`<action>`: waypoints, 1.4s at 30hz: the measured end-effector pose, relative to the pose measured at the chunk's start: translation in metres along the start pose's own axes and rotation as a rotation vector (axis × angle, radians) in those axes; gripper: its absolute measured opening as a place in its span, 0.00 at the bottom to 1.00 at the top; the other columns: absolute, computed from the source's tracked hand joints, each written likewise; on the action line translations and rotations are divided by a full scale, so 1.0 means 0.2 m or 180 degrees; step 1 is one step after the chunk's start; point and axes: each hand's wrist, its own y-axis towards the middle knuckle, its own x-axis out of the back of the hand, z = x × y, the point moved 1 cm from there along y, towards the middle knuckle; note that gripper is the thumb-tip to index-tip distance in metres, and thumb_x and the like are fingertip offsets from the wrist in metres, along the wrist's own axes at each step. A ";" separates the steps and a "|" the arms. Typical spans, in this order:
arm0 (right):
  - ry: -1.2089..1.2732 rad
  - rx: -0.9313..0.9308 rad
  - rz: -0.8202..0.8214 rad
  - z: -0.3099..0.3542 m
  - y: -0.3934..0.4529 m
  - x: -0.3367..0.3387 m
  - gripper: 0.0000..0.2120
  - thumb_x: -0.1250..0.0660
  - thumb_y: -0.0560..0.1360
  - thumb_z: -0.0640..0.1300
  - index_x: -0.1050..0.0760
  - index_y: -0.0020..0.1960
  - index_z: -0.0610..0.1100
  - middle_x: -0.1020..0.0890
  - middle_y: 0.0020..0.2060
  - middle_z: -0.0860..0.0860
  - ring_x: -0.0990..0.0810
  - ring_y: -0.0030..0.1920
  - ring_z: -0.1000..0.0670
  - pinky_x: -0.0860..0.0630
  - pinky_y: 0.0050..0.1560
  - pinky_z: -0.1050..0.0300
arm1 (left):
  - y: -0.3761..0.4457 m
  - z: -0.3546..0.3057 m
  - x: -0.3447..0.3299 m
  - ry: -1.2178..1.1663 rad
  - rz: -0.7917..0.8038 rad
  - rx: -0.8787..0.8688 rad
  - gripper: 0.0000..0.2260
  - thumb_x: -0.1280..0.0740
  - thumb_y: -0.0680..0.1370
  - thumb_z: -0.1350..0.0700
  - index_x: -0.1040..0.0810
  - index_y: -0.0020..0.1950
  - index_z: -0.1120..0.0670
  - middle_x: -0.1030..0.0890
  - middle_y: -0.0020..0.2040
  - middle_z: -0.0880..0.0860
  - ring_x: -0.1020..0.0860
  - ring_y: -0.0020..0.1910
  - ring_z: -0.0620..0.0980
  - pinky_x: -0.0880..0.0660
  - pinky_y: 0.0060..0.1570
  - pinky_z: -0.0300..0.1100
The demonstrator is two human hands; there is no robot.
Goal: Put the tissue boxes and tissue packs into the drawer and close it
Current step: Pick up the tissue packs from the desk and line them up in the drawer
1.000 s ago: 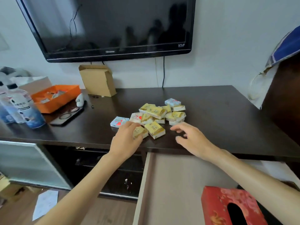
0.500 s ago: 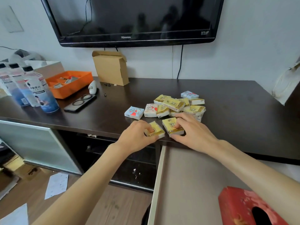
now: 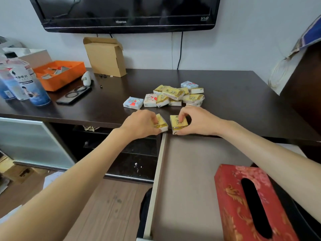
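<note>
Each hand has a small yellow tissue pack pinched at the front edge of the dark surface (image 3: 225, 94), just above the middle of the frame: the left hand (image 3: 139, 123) is closed around the left pack (image 3: 161, 123), thumb under its near end and fingers over the top, while the right hand (image 3: 199, 120) holds the right pack (image 3: 178, 123) between a finger pressed on its printed top and the thumb at its near lower corner. Both packs lie with their long axes running roughly away from the camera, the left one tilted a little to the right, and they sit close side by side without clearly touching. What matters for the next move is that the open drawer (image 3: 191, 171) lies directly below and toward the viewer from both grips; its left rail starts just under the left pack, so that hand looks to need a small shift to the right to clear the rail, whereas the right hand is already over the drawer floor. A red floral tissue box (image 3: 229, 197) already rests in the drawer at lower right. The remaining pile of tissue packs (image 3: 173, 95) waits behind the hands, near the middle of the surface, yellow ones mixed with white and pale blue ones bearing red hearts. Readable writing is scarce: the television (image 3: 130, 11) at the top shows "Hisense" on its bezel; the printing on the packs and on the bottles (image 3: 26, 80) at left is too small to make out.
</note>
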 end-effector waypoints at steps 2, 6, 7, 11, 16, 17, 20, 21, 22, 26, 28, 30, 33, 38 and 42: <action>0.0068 -0.0032 -0.0165 0.01 -0.10 0.01 0.20 0.21 0.65 0.65 0.24 0.48 0.56 0.23 0.50 0.58 0.25 0.51 0.54 0.26 0.49 0.54 | -0.08 -0.03 -0.02 -0.0110 -0.0132 -0.0162 0.17 0.25 0.69 0.40 0.20 0.53 0.47 0.21 0.54 0.48 0.23 0.50 0.50 0.23 0.48 0.50; 0.0263 -0.0119 -0.0301 0.00 -0.37 -0.06 0.23 0.23 0.62 0.69 0.26 0.47 0.58 0.23 0.48 0.60 0.25 0.51 0.57 0.27 0.49 0.58 | -0.29 -0.10 -0.12 -0.0665 -0.0216 -0.0538 0.17 0.26 0.68 0.39 0.24 0.52 0.43 0.22 0.56 0.43 0.25 0.54 0.44 0.25 0.51 0.46; 0.0193 -0.0165 -0.0219 -0.02 -0.44 -0.10 0.23 0.24 0.62 0.69 0.27 0.47 0.58 0.24 0.48 0.60 0.26 0.51 0.57 0.28 0.50 0.58 | -0.33 -0.12 -0.16 -0.0727 -0.0160 -0.0603 0.18 0.25 0.68 0.39 0.24 0.52 0.43 0.23 0.56 0.42 0.27 0.56 0.43 0.26 0.52 0.44; -0.0212 -0.0554 0.0214 -0.12 -0.55 -0.26 0.24 0.22 0.61 0.64 0.30 0.48 0.57 0.28 0.48 0.61 0.29 0.50 0.54 0.32 0.45 0.57 | -0.36 -0.21 -0.37 -0.0321 0.0040 -0.0875 0.20 0.25 0.69 0.44 0.25 0.57 0.49 0.22 0.56 0.47 0.30 0.58 0.49 0.29 0.52 0.42; -0.0350 -0.1059 0.0493 -0.20 -0.50 -0.37 0.26 0.23 0.61 0.56 0.31 0.53 0.56 0.28 0.50 0.57 0.27 0.55 0.50 0.26 0.52 0.50 | -0.24 -0.28 -0.56 0.0723 0.0441 -0.1196 0.27 0.29 0.71 0.38 0.28 0.65 0.50 0.21 0.60 0.50 0.26 0.61 0.52 0.39 0.69 0.45; -0.0423 -0.1107 0.0567 -0.21 -0.49 -0.39 0.28 0.24 0.60 0.55 0.31 0.57 0.55 0.27 0.53 0.56 0.27 0.57 0.49 0.24 0.55 0.48 | -0.22 -0.28 -0.58 0.0877 0.0510 -0.1244 0.29 0.30 0.71 0.37 0.29 0.68 0.49 0.22 0.62 0.50 0.26 0.64 0.52 0.45 0.73 0.48; -0.0703 -0.1167 0.0806 -0.21 -0.49 -0.42 0.42 0.23 0.61 0.55 0.34 0.71 0.50 0.27 0.63 0.52 0.27 0.64 0.48 0.23 0.59 0.45 | -0.20 -0.26 -0.62 0.0961 0.0505 -0.1360 0.33 0.31 0.70 0.36 0.32 0.71 0.48 0.23 0.65 0.49 0.27 0.67 0.51 0.51 0.76 0.51; -0.0782 -0.1192 0.0869 -0.21 -0.49 -0.42 0.43 0.22 0.61 0.55 0.35 0.72 0.48 0.27 0.63 0.51 0.27 0.64 0.47 0.23 0.59 0.45 | -0.20 -0.25 -0.63 0.0934 0.0445 -0.1414 0.34 0.32 0.70 0.35 0.31 0.72 0.48 0.23 0.66 0.49 0.28 0.68 0.50 0.51 0.76 0.51; -0.0846 -0.1211 0.0927 -0.21 -0.48 -0.42 0.43 0.22 0.61 0.55 0.34 0.71 0.47 0.27 0.61 0.51 0.27 0.63 0.46 0.23 0.58 0.44 | -0.20 -0.24 -0.63 0.0924 0.0365 -0.1464 0.35 0.32 0.69 0.34 0.31 0.72 0.49 0.24 0.67 0.49 0.28 0.68 0.50 0.51 0.76 0.51; -0.0981 -0.1241 0.1111 -0.20 -0.47 -0.42 0.30 0.22 0.62 0.51 0.30 0.59 0.48 0.29 0.53 0.50 0.27 0.56 0.47 0.23 0.53 0.46 | -0.20 -0.22 -0.66 0.1063 0.0164 -0.1500 0.34 0.35 0.67 0.32 0.26 0.67 0.50 0.23 0.64 0.48 0.26 0.63 0.50 0.43 0.70 0.46; -0.0975 -0.1220 0.1104 -0.20 -0.46 -0.43 0.25 0.22 0.63 0.49 0.29 0.54 0.48 0.29 0.50 0.50 0.27 0.53 0.47 0.23 0.49 0.49 | -0.19 -0.22 -0.68 0.1111 0.0164 -0.1508 0.31 0.34 0.67 0.32 0.24 0.64 0.49 0.21 0.62 0.48 0.24 0.60 0.50 0.38 0.64 0.45; -0.0923 -0.1194 0.1029 -0.19 -0.46 -0.43 0.24 0.21 0.62 0.50 0.28 0.53 0.49 0.28 0.49 0.51 0.25 0.50 0.47 0.22 0.48 0.49 | -0.17 -0.22 -0.68 0.1077 0.0156 -0.1511 0.30 0.34 0.67 0.31 0.23 0.62 0.48 0.20 0.60 0.47 0.23 0.58 0.49 0.37 0.62 0.45; -0.0891 -0.1177 0.0996 -0.19 -0.46 -0.43 0.25 0.20 0.62 0.53 0.27 0.54 0.50 0.27 0.48 0.51 0.24 0.49 0.47 0.20 0.49 0.49 | -0.16 -0.22 -0.69 0.1055 0.0169 -0.1548 0.30 0.33 0.67 0.31 0.23 0.62 0.47 0.20 0.58 0.46 0.23 0.57 0.49 0.36 0.61 0.46; -0.0907 -0.1134 0.0956 -0.18 -0.46 -0.44 0.28 0.20 0.61 0.54 0.28 0.55 0.52 0.27 0.47 0.53 0.24 0.48 0.48 0.24 0.43 0.51 | -0.17 -0.24 -0.68 0.0992 0.0233 -0.1607 0.30 0.31 0.68 0.33 0.25 0.65 0.47 0.21 0.61 0.46 0.24 0.59 0.49 0.35 0.61 0.48; -0.0931 -0.1134 0.0981 -0.17 -0.46 -0.43 0.31 0.20 0.59 0.56 0.29 0.58 0.53 0.28 0.49 0.53 0.25 0.52 0.47 0.21 0.50 0.47 | -0.19 -0.25 -0.66 0.0952 0.0200 -0.1628 0.33 0.31 0.67 0.33 0.27 0.68 0.47 0.22 0.62 0.47 0.24 0.60 0.50 0.34 0.61 0.48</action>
